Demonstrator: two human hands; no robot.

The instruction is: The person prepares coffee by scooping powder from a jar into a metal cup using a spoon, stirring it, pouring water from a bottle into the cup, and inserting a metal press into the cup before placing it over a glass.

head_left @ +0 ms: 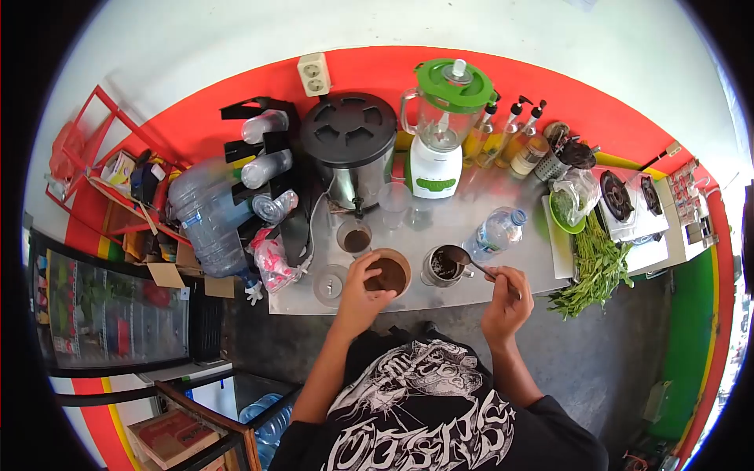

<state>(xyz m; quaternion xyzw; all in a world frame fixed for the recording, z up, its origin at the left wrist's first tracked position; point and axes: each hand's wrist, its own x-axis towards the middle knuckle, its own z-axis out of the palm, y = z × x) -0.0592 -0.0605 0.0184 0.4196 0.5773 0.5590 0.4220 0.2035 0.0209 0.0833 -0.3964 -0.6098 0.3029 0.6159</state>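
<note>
My left hand is wrapped round the left side of a round container with brown powder inside. In my right hand is a spoon, its bowl over the rim of a metal cup that holds something dark. To the left of the container stand a clear glass with brown contents and a round metal lid. An upright plastic bottle is just beyond the spoon. Another clear cup stands behind the container.
Along the back of the metal table are a steel dispenser, a green-lidded blender and pump bottles. Leafy greens hang over the edge near a stove. Large water bottles lie left.
</note>
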